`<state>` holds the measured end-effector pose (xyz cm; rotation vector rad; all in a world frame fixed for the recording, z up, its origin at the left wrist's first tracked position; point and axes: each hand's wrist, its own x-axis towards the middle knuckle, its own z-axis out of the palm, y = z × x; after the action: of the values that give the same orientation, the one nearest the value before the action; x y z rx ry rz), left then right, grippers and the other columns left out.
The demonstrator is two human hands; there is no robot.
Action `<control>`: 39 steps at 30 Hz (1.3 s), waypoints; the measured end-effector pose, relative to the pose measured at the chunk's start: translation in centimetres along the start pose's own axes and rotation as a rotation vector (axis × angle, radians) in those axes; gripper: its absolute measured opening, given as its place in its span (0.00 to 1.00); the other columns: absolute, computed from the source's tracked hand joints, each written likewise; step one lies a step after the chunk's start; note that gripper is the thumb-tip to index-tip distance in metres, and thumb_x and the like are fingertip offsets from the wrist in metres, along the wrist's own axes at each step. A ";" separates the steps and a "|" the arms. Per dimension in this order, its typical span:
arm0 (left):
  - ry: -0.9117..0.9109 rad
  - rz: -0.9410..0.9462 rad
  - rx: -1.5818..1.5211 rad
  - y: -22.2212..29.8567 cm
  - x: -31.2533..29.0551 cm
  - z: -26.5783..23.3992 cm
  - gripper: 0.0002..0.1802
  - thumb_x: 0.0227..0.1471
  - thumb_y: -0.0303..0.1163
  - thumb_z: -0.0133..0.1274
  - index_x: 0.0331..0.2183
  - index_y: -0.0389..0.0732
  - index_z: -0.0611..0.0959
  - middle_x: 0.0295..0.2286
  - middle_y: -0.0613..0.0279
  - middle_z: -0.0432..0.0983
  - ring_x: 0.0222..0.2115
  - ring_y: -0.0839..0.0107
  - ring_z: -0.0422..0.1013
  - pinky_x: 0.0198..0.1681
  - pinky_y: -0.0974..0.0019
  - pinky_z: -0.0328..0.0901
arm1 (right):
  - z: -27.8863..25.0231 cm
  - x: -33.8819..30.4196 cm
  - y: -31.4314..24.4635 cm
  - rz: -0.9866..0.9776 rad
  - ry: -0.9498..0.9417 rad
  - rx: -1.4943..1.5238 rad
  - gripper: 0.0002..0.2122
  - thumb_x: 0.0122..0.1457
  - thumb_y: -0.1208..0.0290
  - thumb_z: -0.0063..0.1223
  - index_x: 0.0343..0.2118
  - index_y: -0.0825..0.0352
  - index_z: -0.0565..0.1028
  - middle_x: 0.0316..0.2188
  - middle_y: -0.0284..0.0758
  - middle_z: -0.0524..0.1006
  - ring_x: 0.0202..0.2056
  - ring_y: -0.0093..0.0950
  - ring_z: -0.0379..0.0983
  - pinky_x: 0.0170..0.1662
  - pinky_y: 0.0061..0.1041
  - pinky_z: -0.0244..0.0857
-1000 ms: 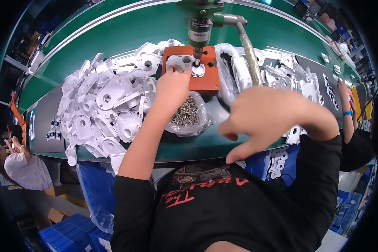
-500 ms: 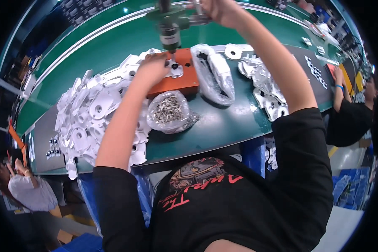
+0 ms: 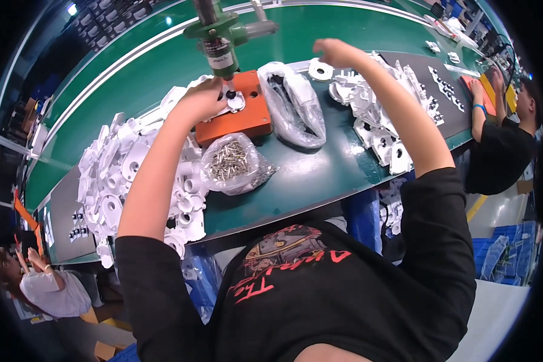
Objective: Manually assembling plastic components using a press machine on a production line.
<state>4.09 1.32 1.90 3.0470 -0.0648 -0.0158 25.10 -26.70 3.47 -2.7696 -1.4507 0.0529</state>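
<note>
My left hand (image 3: 200,101) is at the left of an orange block fixture (image 3: 238,123), its fingers closed on the edge of a small white plastic part (image 3: 236,104). That part lies on the block, with a dark round piece on it under the tip of the green hand press (image 3: 217,53). The fingers partly hide the part. To the right of the press, my right hand (image 3: 338,53) is in the air, apart from the press lever (image 3: 262,27). Its fingers reach leftward and hold nothing that I can see.
Near the block stands a clear bag of metal pins (image 3: 230,161). A plastic bag of dark pieces (image 3: 292,105) lies to its right. White parts pile up at left (image 3: 117,181) and right (image 3: 374,99). A co-worker (image 3: 504,142) sits far right, another person (image 3: 48,289) far left.
My right hand has let go of the press lever and moved down and away to the right. My left hand stays at the white part. The whole view has shifted slightly.
</note>
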 end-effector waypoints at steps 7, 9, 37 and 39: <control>-0.156 -0.269 0.083 1.2 -0.7 -5.6 0.26 0.41 0.47 0.51 0.46 0.54 0.70 0.40 0.54 0.71 0.42 0.57 0.68 0.42 0.59 0.65 | 8.7 4.7 1.0 0.355 -0.137 -0.006 0.19 0.47 0.74 0.44 0.45 0.64 0.69 0.44 0.48 0.68 0.45 0.45 0.67 0.45 0.39 0.64; -0.118 -0.329 0.110 -0.3 -1.7 -6.8 0.25 0.41 0.44 0.50 0.45 0.53 0.70 0.40 0.55 0.72 0.41 0.56 0.69 0.42 0.60 0.65 | 8.8 5.2 1.1 0.512 -0.068 0.100 0.18 0.50 0.71 0.41 0.46 0.64 0.69 0.49 0.48 0.64 0.48 0.50 0.64 0.47 0.42 0.62; 0.149 -0.379 -0.227 -15.7 0.3 -2.3 0.22 0.39 0.43 0.51 0.39 0.45 0.71 0.28 0.45 0.72 0.30 0.52 0.70 0.34 0.57 0.63 | 8.8 4.0 2.7 0.046 -0.101 -0.492 0.34 0.38 0.76 0.60 0.52 0.54 0.60 0.46 0.38 0.68 0.45 0.35 0.67 0.43 0.32 0.63; 0.134 -0.390 -0.237 -16.2 0.4 -2.0 0.23 0.39 0.43 0.52 0.39 0.45 0.70 0.29 0.45 0.72 0.30 0.51 0.70 0.35 0.57 0.63 | 8.9 4.4 2.1 0.033 -0.086 -0.484 0.31 0.36 0.74 0.62 0.47 0.57 0.63 0.41 0.37 0.69 0.42 0.34 0.68 0.42 0.32 0.64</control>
<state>5.24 17.61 2.31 2.7644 0.5019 0.1422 29.02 -24.29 -5.60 -3.2010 -1.6236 -0.2103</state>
